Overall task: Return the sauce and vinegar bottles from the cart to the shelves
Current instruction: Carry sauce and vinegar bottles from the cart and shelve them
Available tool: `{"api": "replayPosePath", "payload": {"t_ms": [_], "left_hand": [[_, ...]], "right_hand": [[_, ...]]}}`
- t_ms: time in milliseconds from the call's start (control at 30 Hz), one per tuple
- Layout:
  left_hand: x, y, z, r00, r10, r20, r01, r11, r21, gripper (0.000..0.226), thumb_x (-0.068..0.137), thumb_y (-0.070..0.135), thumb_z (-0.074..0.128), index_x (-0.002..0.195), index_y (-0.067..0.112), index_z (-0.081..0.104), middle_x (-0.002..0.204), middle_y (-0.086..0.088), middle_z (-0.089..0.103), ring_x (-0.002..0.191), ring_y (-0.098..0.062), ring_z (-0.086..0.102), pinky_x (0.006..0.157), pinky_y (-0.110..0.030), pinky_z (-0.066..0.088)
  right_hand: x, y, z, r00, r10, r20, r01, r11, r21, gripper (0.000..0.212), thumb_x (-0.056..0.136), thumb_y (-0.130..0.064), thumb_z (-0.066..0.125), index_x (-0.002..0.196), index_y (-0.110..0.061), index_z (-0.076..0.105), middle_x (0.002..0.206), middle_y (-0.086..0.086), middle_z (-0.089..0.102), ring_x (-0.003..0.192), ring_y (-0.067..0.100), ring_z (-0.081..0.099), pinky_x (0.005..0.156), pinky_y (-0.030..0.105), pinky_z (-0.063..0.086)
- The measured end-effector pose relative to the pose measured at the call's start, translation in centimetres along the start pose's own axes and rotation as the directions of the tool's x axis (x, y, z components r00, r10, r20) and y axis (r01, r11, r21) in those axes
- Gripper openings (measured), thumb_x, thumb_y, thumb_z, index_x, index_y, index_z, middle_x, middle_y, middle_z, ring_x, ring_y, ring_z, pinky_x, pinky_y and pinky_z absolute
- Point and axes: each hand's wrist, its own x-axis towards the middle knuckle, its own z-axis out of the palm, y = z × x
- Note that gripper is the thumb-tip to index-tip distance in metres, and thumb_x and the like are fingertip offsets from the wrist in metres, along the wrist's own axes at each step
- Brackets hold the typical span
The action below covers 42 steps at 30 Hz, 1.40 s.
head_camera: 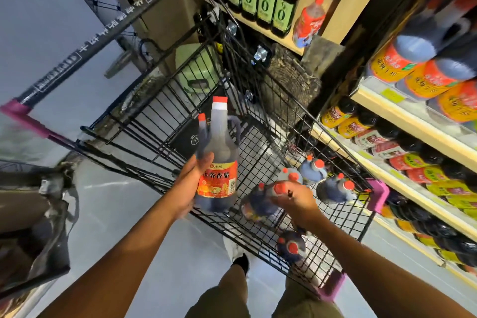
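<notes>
My left hand (191,183) grips a large dark vinegar bottle (219,160) with a red label and red cap, held upright above the black wire cart (260,142). My right hand (296,200) is down in the cart, its fingers curled round the red-capped neck of a second dark bottle (258,204). Several more dark red-capped bottles stand in the cart: one near me (291,245) and others by the right wall (333,188). The shelves (402,116) on the right carry rows of similar bottles.
A wooden shelf (317,33) ahead holds green-labelled dark bottles and one tilted red-labelled bottle (309,20). The cart's handle bar (103,33) runs along the left. A dark bag (38,227) hangs at the lower left. A green stool (196,72) sits beyond the cart.
</notes>
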Motion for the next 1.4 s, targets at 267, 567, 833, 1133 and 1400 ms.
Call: {"api": "replayPosePath", "payload": {"t_ms": [267, 567, 833, 1133, 1400], "left_hand": [[-2.4, 4.5, 1.4, 0.990, 0.138, 0.012, -0.138, 0.990, 0.023, 0.091, 0.044, 0.086, 0.076, 0.122, 0.041, 0.061, 0.119, -0.009, 0.073, 0.110, -0.032, 0.071, 0.096, -0.055, 0.054], [-5.6, 9.1, 5.2, 0.965, 0.248, 0.083, -0.249, 0.968, 0.000, 0.097, 0.057, 0.080, 0.078, 0.134, 0.025, 0.058, 0.121, -0.017, 0.071, 0.109, -0.036, 0.070, 0.094, -0.052, 0.055], [-8.0, 10.2, 11.3, 0.950, 0.276, 0.144, -0.280, 0.960, 0.007, 0.103, 0.057, 0.084, 0.071, 0.134, 0.016, 0.055, 0.115, -0.016, 0.074, 0.103, -0.035, 0.073, 0.082, -0.048, 0.059], [-9.4, 10.4, 17.9, 0.921, 0.252, 0.296, -0.279, 0.959, 0.052, 0.081, 0.081, 0.081, 0.045, 0.131, 0.018, 0.058, 0.114, -0.012, 0.075, 0.105, -0.031, 0.073, 0.078, -0.042, 0.062], [-8.3, 10.4, 25.9, 0.862, 0.076, 0.500, -0.195, 0.963, 0.188, 0.075, 0.081, 0.070, 0.053, 0.133, 0.017, 0.058, 0.115, -0.019, 0.073, 0.105, -0.038, 0.071, 0.092, -0.057, 0.057]], "right_hand": [[0.4, -11.4, -8.2, 0.975, -0.102, -0.195, 0.154, 0.950, 0.271, 0.016, 0.088, -0.016, 0.076, 0.074, -0.020, 0.072, 0.072, 0.005, 0.073, 0.065, 0.016, 0.069, 0.062, 0.031, 0.056], [-2.9, -21.0, -12.5, 0.900, -0.073, -0.430, 0.356, 0.693, 0.626, 0.059, 0.072, -0.051, 0.083, 0.099, 0.000, 0.073, 0.099, 0.018, 0.071, 0.089, 0.026, 0.063, 0.083, 0.040, 0.050], [-7.4, -22.5, -17.6, 0.869, -0.028, -0.494, 0.395, 0.640, 0.659, 0.022, 0.091, -0.035, 0.071, 0.092, -0.013, 0.071, 0.096, 0.014, 0.073, 0.086, 0.022, 0.067, 0.086, 0.043, 0.055], [-14.1, -19.5, -21.5, 0.817, 0.009, -0.576, 0.447, 0.621, 0.644, 0.042, 0.093, -0.035, 0.068, 0.106, 0.004, 0.069, 0.104, 0.028, 0.071, 0.089, 0.031, 0.066, 0.085, 0.042, 0.054], [-22.7, -14.3, -24.1, 0.640, 0.154, -0.752, 0.548, 0.594, 0.589, 0.030, 0.095, -0.034, 0.066, 0.069, -0.021, 0.073, 0.080, 0.009, 0.070, 0.075, 0.023, 0.066, 0.074, 0.034, 0.053]]}}
